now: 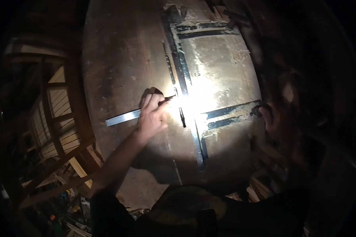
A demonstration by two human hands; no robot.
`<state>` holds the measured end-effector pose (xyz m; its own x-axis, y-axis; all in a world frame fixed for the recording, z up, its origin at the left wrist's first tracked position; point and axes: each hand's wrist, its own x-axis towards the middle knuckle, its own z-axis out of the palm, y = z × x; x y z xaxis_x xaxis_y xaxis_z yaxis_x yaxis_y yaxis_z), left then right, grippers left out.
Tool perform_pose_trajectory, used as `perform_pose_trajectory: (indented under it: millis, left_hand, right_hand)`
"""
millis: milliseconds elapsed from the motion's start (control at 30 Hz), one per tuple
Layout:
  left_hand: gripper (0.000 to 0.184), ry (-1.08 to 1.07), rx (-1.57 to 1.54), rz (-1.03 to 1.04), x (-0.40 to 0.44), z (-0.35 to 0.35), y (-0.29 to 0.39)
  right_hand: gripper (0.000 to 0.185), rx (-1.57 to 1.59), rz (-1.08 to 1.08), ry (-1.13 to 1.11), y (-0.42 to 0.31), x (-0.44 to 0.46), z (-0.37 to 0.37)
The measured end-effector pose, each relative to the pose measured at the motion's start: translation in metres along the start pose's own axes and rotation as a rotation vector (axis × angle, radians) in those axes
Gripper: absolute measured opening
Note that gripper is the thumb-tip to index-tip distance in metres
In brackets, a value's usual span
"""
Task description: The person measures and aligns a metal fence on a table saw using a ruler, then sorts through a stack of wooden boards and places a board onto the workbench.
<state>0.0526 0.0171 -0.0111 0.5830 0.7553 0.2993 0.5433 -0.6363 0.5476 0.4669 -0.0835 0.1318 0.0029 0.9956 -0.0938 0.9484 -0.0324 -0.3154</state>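
My left hand (152,117) is closed over a flat silver metal strip (124,118), which looks like a ruler and lies slantwise on the wooden board. Beyond my fingers, a dark narrow end points at the brightly lit middle; I cannot tell whether it belongs to the strip. Just right of it lies a short thin dark piece (182,117). My right hand (272,117) is at the board's right edge in shadow, fingers curled by a small dark object (256,110) that I cannot make out.
The large wooden board (118,71) carries a long dark strip (182,69) and crosswise dark strips (209,33) on its right half. Wooden frames (57,106) stand at the left. Clutter (75,205) covers the floor below. Glare washes out the centre.
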Motion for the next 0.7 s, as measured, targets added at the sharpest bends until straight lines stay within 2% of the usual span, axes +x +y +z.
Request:
perform_pose_trajectory:
  millis: [67, 167, 200, 233, 300, 367, 467, 567, 667, 700]
  left_hand:
    - [0.048, -0.002, -0.025, -0.010, 0.001, -0.001, -0.002]
    - [0.041, 0.035, -0.031, 0.002, 0.006, -0.003, 0.002]
    - [0.038, 0.054, -0.030, 0.008, 0.007, -0.002, 0.005]
    - [0.044, 0.046, -0.035, 0.014, 0.007, -0.001, 0.004]
    - [0.055, 0.025, -0.048, 0.019, 0.003, -0.001, 0.000]
    - [0.056, 0.026, -0.031, 0.010, 0.002, 0.000, 0.000]
    - [0.056, 0.020, -0.030, 0.001, 0.001, 0.000, -0.001]
    - [0.056, 0.029, -0.034, 0.012, 0.003, -0.001, 0.000]
    - [0.056, 0.022, -0.036, -0.014, -0.002, -0.001, 0.000]
    - [0.057, 0.018, -0.042, -0.019, 0.000, 0.002, 0.000]
  right_hand:
    - [0.033, -0.063, 0.101, 0.111, -0.011, 0.003, 0.012]
    - [0.032, -0.108, 0.291, -0.261, -0.016, 0.020, -0.019]
    - [0.034, -0.042, 0.118, -0.211, -0.007, 0.024, -0.019]
    - [0.035, 0.021, -0.061, -0.160, 0.010, 0.032, -0.017]
    - [0.037, 0.380, -0.189, -0.293, 0.032, 0.046, -0.007]
    - [0.039, 0.962, -0.067, -0.642, 0.046, 0.060, 0.008]
    - [0.030, 1.278, 0.161, -0.623, 0.057, 0.047, 0.024]
    - [0.016, 1.455, 0.316, -0.176, 0.047, 0.025, 0.039]
    - [0.015, 1.554, 0.593, 0.517, 0.000, 0.014, 0.054]
    - [0.015, 1.584, 0.613, 0.580, 0.002, 0.012, 0.057]
